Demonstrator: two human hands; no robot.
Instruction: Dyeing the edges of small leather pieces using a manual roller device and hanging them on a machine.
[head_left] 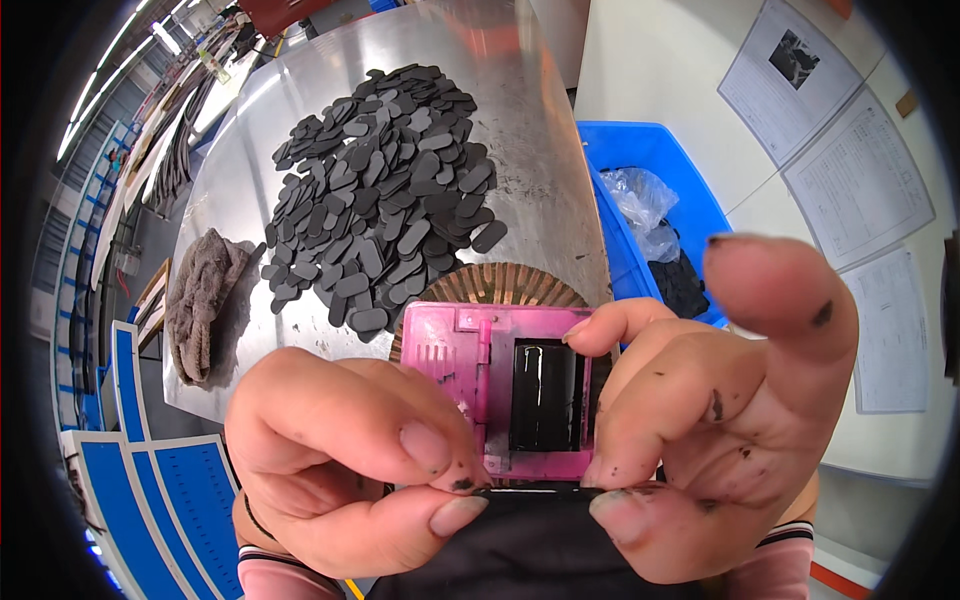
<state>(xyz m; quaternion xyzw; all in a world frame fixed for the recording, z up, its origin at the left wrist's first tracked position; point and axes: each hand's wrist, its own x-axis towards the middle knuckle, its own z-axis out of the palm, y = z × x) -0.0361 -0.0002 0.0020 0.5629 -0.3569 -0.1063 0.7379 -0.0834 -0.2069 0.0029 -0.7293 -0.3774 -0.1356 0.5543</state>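
Between my hands stretches a thin dark piece [537, 489], seen nearly edge-on, so its full shape is hidden. My left hand [350, 450] pinches its left end between thumb and finger. The right end is pinched by my right hand [700, 440], with one finger raised and dark smudges on the skin. Just beyond them lies a pink plastic case [450, 345] with a glossy black rectangular inset [545, 395]. A ribbed brown disc [500, 283] shows under the case. Farther away, many flat black rounded pads [380, 190] lie in a loose heap.
The pads lie on a metal table [535, 150]. A crumpled grey-brown cloth [203, 300] rests at its left edge. To the right stands a blue bin [640, 140] holding clear plastic and black material. Paper sheets [850, 170] hang on the right wall. Blue-and-white panels [120, 500] stand at lower left.
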